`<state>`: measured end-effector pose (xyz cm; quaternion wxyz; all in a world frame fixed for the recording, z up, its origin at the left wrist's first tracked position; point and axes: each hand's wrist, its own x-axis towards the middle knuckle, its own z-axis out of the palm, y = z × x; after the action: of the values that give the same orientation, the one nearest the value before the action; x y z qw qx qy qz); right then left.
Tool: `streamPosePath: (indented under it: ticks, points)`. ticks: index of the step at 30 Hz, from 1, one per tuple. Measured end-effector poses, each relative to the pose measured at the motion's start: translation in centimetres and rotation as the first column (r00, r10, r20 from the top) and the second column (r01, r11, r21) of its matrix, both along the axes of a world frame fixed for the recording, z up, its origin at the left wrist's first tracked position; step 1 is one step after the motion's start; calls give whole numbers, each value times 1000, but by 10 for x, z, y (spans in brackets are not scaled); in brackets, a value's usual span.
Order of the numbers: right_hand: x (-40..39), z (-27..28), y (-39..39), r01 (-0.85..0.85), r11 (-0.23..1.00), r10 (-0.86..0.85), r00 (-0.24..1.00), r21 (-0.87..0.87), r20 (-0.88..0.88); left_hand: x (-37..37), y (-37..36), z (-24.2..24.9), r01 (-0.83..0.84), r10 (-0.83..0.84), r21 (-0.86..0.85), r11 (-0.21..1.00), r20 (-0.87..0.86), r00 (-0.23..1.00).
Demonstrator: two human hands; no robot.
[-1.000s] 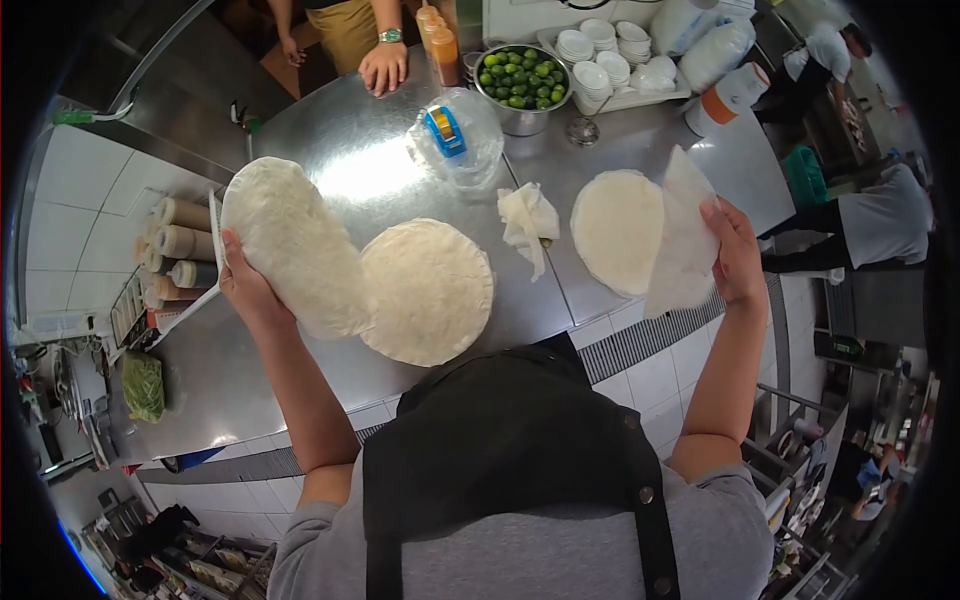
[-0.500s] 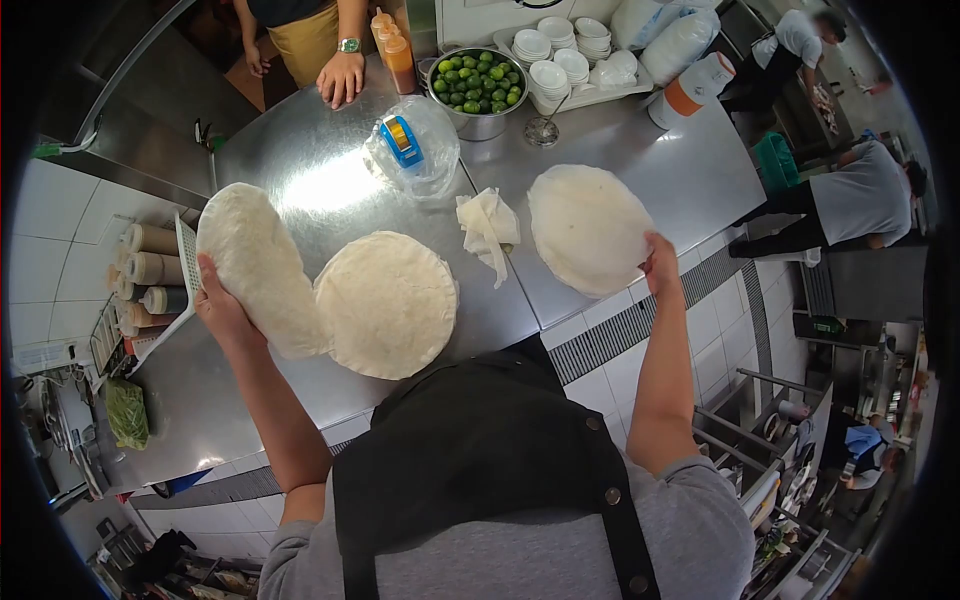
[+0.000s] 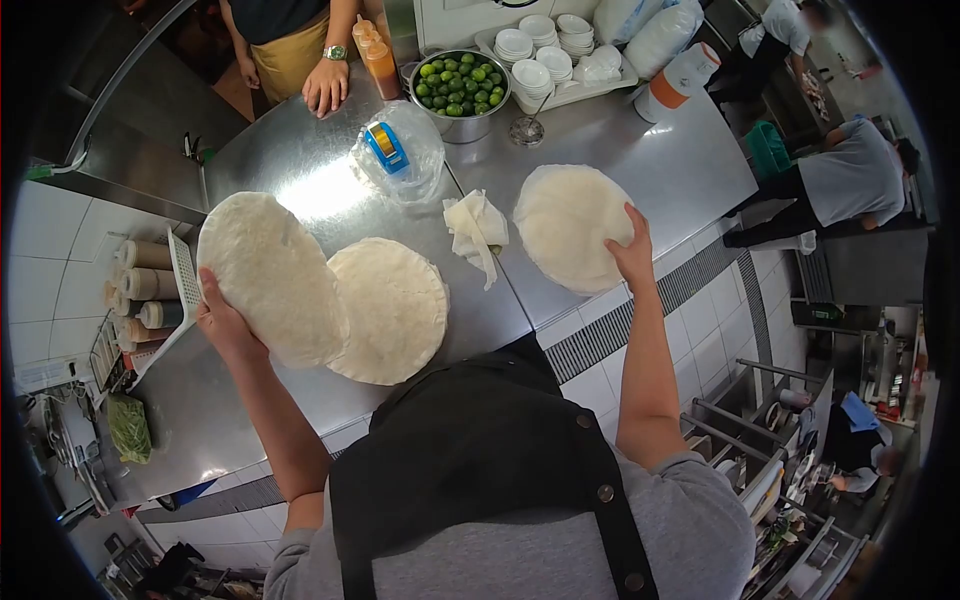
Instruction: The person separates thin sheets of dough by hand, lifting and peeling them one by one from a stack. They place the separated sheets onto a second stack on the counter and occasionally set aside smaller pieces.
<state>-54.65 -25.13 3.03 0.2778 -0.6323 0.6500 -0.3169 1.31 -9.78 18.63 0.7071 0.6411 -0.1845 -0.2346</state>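
Observation:
My left hand [image 3: 226,322] is closed on the edge of a large flour tortilla [image 3: 268,280], thumb on top, holding it raised and tilted. Its right side overlaps a round pile of tortillas [image 3: 395,310] on the steel counter. My right hand [image 3: 634,252] rests at the right edge of another pale round pile of tortillas [image 3: 568,225], thumb and fingers apart on its top. Between the two piles lies a crumpled pale cloth [image 3: 477,232].
A blue tape dispenser [image 3: 386,147] sits on a clear plastic bag [image 3: 425,155]. Behind stand a bowl of limes [image 3: 460,85], sauce bottles [image 3: 380,65] and a tray of white dishes [image 3: 550,98]. A person's hand [image 3: 325,86] leans on the counter's far edge; other people work at right.
My left hand's tortilla has opened out flatter and overlaps the middle pile more. My right hand has moved inward from the right pile's edge onto its top, fingers spreading.

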Motion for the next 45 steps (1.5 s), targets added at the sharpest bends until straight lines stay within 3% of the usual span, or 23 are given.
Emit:
streamPosePath:
  ticks: [5, 7, 8, 10, 14, 17, 19, 23, 29, 35, 38, 40, 41, 43, 44, 45]
  points:
    - [55, 66, -11, -149, 984, 157, 985, -102, 69, -1, -2, -4, 11, -9, 59, 998, -29, 1000]
    - [73, 92, -11, -188, 979, 205, 933, -85, 297, -2, -1, -1, 12, -11, 54, 998, -18, 1000]
    - [73, 102, -9, -189, 978, 206, 933, -84, 295, -1, -1, -1, 9, -8, 45, 999, -7, 1000]
    - [75, 113, -4, -162, 982, 189, 830, -98, 526, 4, 2, -2, -13, 13, 20, 1000, -4, 1000]
    - [42, 101, 19, -114, 993, 111, 754, -37, 648, 11, 10, 0, -24, 24, -25, 999, -28, 999]
    - [1, 40, 35, -6, 998, -29, 841, 61, 540, 13, 11, -3, -45, 45, -15, 999, -3, 999]
    - [-25, -10, 42, 37, 992, -69, 960, 123, 271, 10, 6, -4, -30, 30, 5, 1000, -11, 999]
    - [-30, -31, 42, 20, 997, -30, 991, 76, 128, 4, -2, -2, 5, -4, 27, 1000, -27, 1000]
    - [-31, -26, 43, 26, 996, -37, 991, 82, 128, 3, -1, 1, -6, 6, -17, 1000, 15, 1000]
    - [-31, -13, 36, -85, 996, 81, 987, -24, -142, -5, 4, -4, 6, -9, 61, 998, 50, 999]
    - [-37, -11, 34, -101, 995, 101, 982, 8, -162, -13, 6, -1, 9, -14, 77, 997, 62, 998]
    - [-37, -2, 30, -103, 974, 155, 954, 203, -255, -24, 8, 1, 22, -25, 87, 996, 37, 999]
    - [-34, -1, 28, -115, 972, 165, 953, 203, -253, -29, 9, 3, 39, -41, 97, 995, 14, 999]
    - [8, 45, 27, 194, 942, 15, 789, 272, -614, -43, 16, 2, 87, -89, 109, 990, 14, 996]
    - [15, 36, 24, 177, 945, 29, 794, 276, -608, -51, 19, 1, 149, -151, 122, 981, 11, 988]
    - [24, 22, 20, 112, 989, -33, 789, 91, -614, -59, 21, 0, 133, -136, 124, 983, 21, 990]
